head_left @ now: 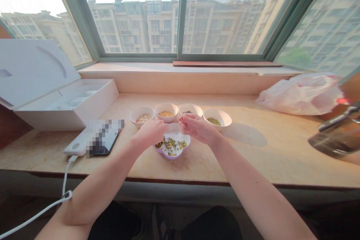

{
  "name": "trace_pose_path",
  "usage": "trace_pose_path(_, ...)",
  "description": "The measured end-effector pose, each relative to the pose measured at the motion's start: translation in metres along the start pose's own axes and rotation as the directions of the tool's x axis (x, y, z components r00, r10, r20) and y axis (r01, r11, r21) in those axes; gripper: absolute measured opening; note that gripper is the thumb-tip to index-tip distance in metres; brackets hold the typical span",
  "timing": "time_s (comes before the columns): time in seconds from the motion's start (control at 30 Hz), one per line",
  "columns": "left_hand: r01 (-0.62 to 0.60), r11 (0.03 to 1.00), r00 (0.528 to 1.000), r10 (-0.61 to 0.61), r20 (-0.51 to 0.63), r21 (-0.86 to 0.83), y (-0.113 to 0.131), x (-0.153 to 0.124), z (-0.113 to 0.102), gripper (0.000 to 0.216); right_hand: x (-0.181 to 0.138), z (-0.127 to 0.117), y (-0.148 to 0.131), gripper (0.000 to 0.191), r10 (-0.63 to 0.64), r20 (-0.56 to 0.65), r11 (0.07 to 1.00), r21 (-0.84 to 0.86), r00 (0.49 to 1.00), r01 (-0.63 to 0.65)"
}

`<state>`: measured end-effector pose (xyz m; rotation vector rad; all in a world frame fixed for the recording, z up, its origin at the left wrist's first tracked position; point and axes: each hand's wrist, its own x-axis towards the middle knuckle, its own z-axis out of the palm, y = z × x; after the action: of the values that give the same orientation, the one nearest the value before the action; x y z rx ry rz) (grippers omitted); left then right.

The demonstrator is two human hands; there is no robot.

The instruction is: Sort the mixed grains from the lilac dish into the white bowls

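A scalloped white dish with a lilac outside (173, 156) sits at the counter's front, with mixed green, yellow and dark beans or grains (171, 143) scattered in it. My left hand (152, 132) is over the dish's left edge, its fingers curled closed. Over the dish's right back edge, my right hand (198, 126) pinches thumb and fingertips together in front of the dark-filled bowl (197, 108). Whatever either hand holds is too small or hidden to make out. Alongside stand a bowl of pale flat pieces (134, 114), a bowl of yellow grains (167, 106) and a bowl of green beans (226, 117).
To the left are an open white box (95, 101), a white power bank (77, 144) with a cable (66, 176), and a phone (108, 146). A plastic bag (303, 93) and a shiny metal-and-glass vessel (334, 140) are on the right. Windows rise behind the counter.
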<state>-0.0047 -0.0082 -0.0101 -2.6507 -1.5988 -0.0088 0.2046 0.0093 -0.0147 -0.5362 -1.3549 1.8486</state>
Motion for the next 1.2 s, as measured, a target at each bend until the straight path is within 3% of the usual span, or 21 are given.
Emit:
trace_pose_path(0.17, -0.082, 0.997, 0.994, 0.082, 0.074, -0.004, 0.002, 0.012, -0.028, 0.017, 0.0, -0.001, 0.0, 0.037, -0.022, -0.017, 1.0, 0.022, 1.0, 0.022)
trace_pose_path(0.3, -0.109, 0.967, 0.993, 0.115, 0.013, -0.232, -0.003, 0.029, -0.046, 0.014, 0.0, -0.003, -0.004, 0.035, -0.052, -0.025, 0.999, -0.011, 0.998, 0.052)
trace_pose_path(0.4, -0.138, 0.884, 0.99, 0.12, -0.068, -0.447, -0.012, 0.035, -0.04, 0.016, 0.0, -0.004, -0.004, 0.033, -0.072, -0.056, 0.997, -0.031, 0.996, 0.071)
trace_pose_path(0.5, -0.117, 0.793, 0.993, 0.101, -0.061, -0.598, -0.019, 0.034, -0.023, 0.013, -0.002, -0.006, -0.003, 0.031, -0.108, -0.132, 0.993, -0.065, 0.985, 0.101)
trace_pose_path(0.6, -0.129, 0.754, 0.991, 0.116, -0.064, -0.644, -0.024, 0.033, -0.012, 0.015, -0.005, -0.011, -0.012, 0.032, -0.182, -0.204, 0.953, -0.277, 0.962, 0.121)
trace_pose_path(0.73, -0.122, 0.766, 0.992, 0.106, -0.063, -0.632, -0.024, 0.034, -0.01, 0.015, -0.009, -0.026, -0.053, 0.032, -0.202, -0.218, 0.704, -0.711, 0.955, -0.013)
trace_pose_path(0.83, -0.13, 0.768, 0.991, 0.104, -0.078, -0.627, -0.024, 0.033, -0.013, 0.014, -0.012, -0.047, -0.087, 0.028, -0.097, -0.256, 0.496, -0.85, 0.962, -0.176)
trace_pose_path(0.93, -0.137, 0.774, 0.99, 0.099, -0.096, -0.619, -0.024, 0.033, -0.013, 0.014, -0.02, -0.075, -0.102, 0.026, -0.089, -0.382, 0.377, -0.867, 0.92, -0.324)
trace_pose_path(1.07, -0.157, 0.769, 0.987, 0.098, -0.128, -0.62, -0.025, 0.035, -0.009, 0.005, -0.032, -0.111, -0.093, 0.023, -0.085, -0.509, 0.199, -0.851, 0.856, -0.486)
trace_pose_path(1.2, -0.165, 0.679, 0.984, 0.069, -0.163, -0.715, -0.023, 0.039, -0.005, 0.013, -0.037, -0.118, -0.085, 0.026, -0.136, -0.573, 0.109, -0.82, 0.809, -0.562)
